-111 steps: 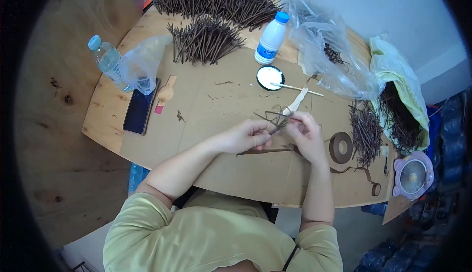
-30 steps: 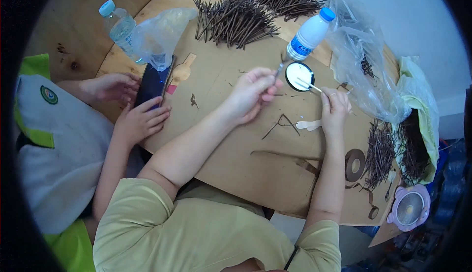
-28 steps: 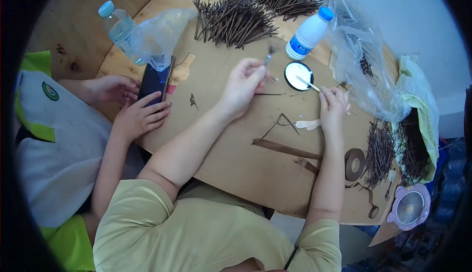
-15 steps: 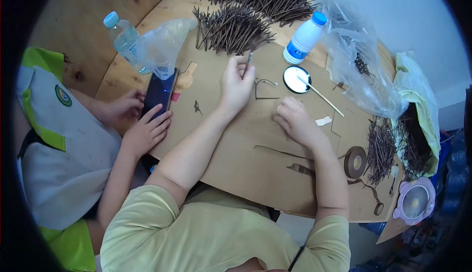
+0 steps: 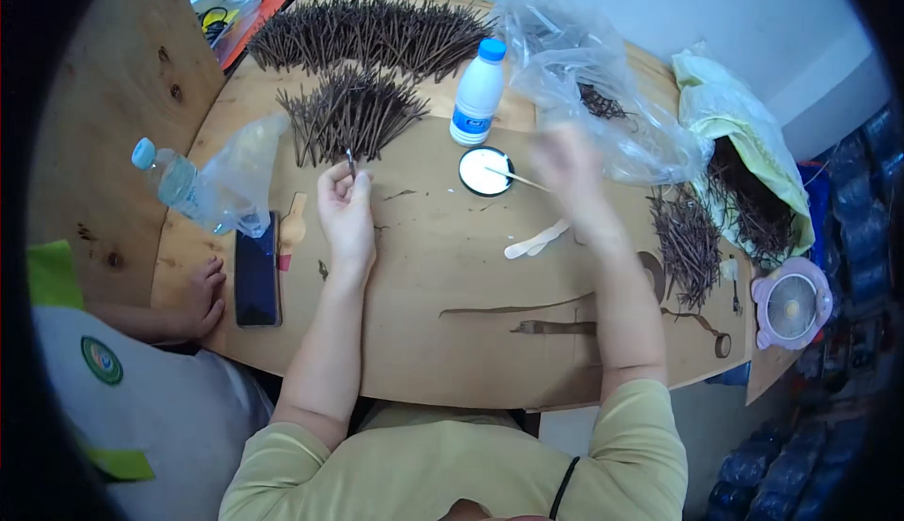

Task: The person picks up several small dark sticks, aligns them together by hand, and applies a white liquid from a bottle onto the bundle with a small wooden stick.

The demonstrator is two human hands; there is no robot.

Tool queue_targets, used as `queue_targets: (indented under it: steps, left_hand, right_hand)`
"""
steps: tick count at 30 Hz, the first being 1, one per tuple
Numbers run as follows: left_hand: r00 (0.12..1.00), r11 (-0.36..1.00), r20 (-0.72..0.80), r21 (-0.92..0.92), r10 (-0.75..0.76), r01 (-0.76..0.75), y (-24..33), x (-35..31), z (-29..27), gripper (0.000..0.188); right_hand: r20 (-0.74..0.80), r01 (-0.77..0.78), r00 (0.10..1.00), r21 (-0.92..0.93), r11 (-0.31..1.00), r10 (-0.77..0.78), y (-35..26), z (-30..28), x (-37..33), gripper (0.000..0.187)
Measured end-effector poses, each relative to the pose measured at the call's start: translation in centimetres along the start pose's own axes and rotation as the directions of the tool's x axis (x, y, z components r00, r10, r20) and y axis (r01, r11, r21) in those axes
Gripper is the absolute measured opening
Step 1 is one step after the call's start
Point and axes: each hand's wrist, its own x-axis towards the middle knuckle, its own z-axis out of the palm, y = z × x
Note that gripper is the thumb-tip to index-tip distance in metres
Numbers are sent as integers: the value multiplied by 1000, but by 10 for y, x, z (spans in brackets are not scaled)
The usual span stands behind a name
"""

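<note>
Shifted since the preceding frame: left hand (image 5: 347, 212), now at the near edge of a bushy heap of thin dark-brown sticks (image 5: 353, 106); right hand (image 5: 570, 165), lifted off the brown flat cardboard sheet (image 5: 452, 262) and blurred; co-worker's hand (image 5: 207, 297), off the black rectangular phone (image 5: 257, 271) and just left of it.

Left hand: thumb and fingers pinched on a thin dark stick-like piece with a pale section (image 5: 351, 159), its tip pointing far, in front of the heap.

Right hand: to the right of a round black-rimmed dish of white paste (image 5: 486, 171); motion blur, cannot tell whether it grips anything. Slender pale rod (image 5: 520, 179): one end in the paste, the other reaching toward the right wrist.

Near the dish: white plastic bottle with blue cap and label (image 5: 478, 97), upright, far side; two flat pale wooden sticks (image 5: 537, 241), overlapping, near side.

Farther: long row of dark-brown sticks (image 5: 372, 36); crumpled clear plastic bag (image 5: 603, 78), right.

Left: clear plastic water bottle with pale-blue cap (image 5: 174, 180).

Right: small heap of dark sticks (image 5: 687, 248); brown tape roll (image 5: 656, 273), partly behind the right forearm; lilac round fan (image 5: 793, 309).
</note>
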Motion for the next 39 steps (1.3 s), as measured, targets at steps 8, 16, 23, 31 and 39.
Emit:
queue_targets:
  steps: [8,16,23,31,39]
  left_hand:
    - [997,999,56,-2,-51,51,-6,-7,15,15]
    - [994,1000,111,11,-6,5,-15,-6,10,16]
    - [940,954,235,-111,-246,277,-3,-22,20,19]
    - [888,915,337,-145,-312,376,-6,-29,20,24]
    - [700,775,553,-145,-452,615,0,-58,19,24]
  right_hand:
    - [232,-222,774,-772,596,589,179,-92,37,22]
    - [52,-108,976,-729,676,212,286,-97,73,27]
    - [-208,-309,951,-692,653,229,93,-96,22,21]
    - [567,-105,824,167,980,-8,-48,5,-91,22]
    - [515,-493,817,388,779,261,-60,27,-115,14]
